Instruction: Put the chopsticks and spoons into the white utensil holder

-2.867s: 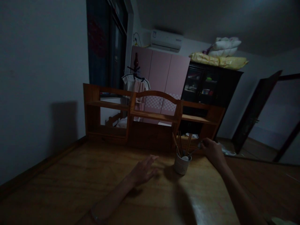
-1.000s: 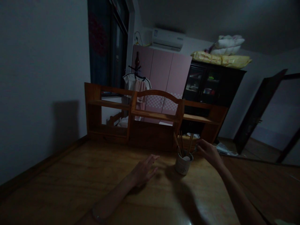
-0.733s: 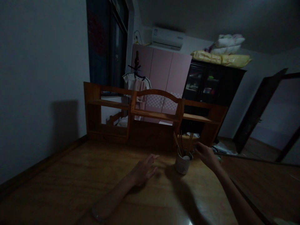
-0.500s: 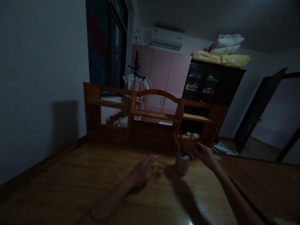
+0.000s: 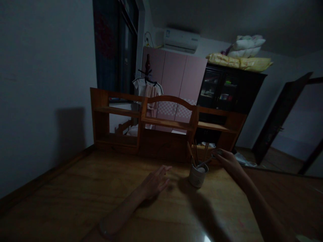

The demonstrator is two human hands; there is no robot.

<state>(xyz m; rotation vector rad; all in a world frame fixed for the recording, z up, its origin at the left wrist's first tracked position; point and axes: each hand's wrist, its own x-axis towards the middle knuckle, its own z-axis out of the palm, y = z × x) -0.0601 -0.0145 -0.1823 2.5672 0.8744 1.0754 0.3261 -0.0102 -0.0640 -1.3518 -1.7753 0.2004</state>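
A light grey cup [image 5: 196, 178] stands upright on the wooden tabletop, holding several thin wooden sticks [image 5: 196, 151] that look like chopsticks. Inside its rim shows a pale rounded piece [image 5: 201, 170], too dim to name. At the cup's right, my right hand [image 5: 226, 160] pinches the upper end of a slender utensil [image 5: 207, 160], which slants down into the cup; its lower end is hidden and its kind is unclear. My left hand [image 5: 154, 183] hovers at or just above the tabletop, left of the cup, fingers spread and holding nothing.
A wooden shelf unit [image 5: 168, 125] rises along the tabletop's [image 5: 75, 191] back edge. The wall [image 5: 45, 101] borders the left side. Behind stand a pink wardrobe [image 5: 174, 72], a dark cabinet [image 5: 230, 89] and hung clothes [image 5: 148, 89]. The room is dim.
My right hand has moved slightly right, and the slender utensil in it now leans over to the right. My left hand has stayed in place.
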